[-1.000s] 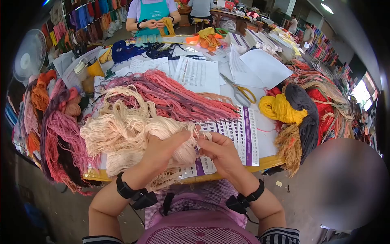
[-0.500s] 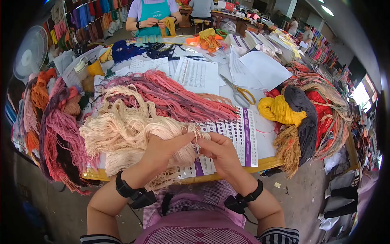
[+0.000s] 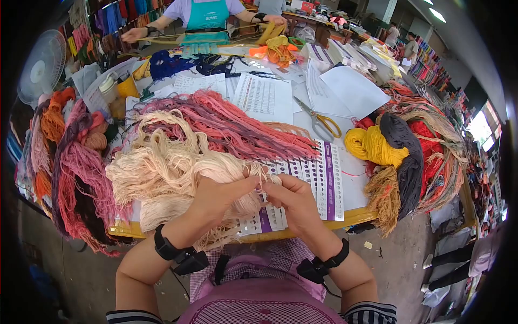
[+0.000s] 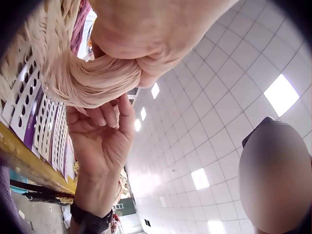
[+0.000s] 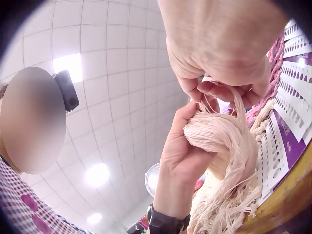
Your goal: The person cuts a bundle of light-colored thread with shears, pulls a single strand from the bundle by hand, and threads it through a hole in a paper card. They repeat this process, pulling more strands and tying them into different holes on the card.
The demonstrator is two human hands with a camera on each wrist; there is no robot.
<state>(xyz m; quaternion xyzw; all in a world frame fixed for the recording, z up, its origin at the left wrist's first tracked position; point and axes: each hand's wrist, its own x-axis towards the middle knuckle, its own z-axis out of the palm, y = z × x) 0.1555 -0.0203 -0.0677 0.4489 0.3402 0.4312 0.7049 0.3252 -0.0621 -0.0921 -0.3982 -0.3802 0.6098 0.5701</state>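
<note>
A thick bundle of cream thread (image 3: pixel 162 167) lies across the front of the table, its right end raised in the hands. My left hand (image 3: pixel 216 201) grips that end as a bulging skein (image 5: pixel 209 131), thumb along the top. Close by on the right, my right hand (image 3: pixel 295 204) pinches several thin strands at the skein's tip with curled fingers. In the right wrist view, loops of strands run from the skein up to the right fingers (image 5: pixel 222 90). Below the left hand, loose ends (image 5: pixel 229 209) hang at the table edge.
Perforated thread cards (image 3: pixel 329 183) lie beneath the hands. Pink and purple thread (image 3: pixel 232 127) is behind the cream bundle, with scissors (image 3: pixel 321 120) and printed sheets (image 3: pixel 261 100) beyond. Yellow thread (image 3: pixel 372 144) is at right, more skeins at left. A person in a teal apron (image 3: pixel 208 19) faces me.
My hands keep nearly the same place and hold. Across the table, the other person has spread both arms apart, stretching yellow strands between the hands.
</note>
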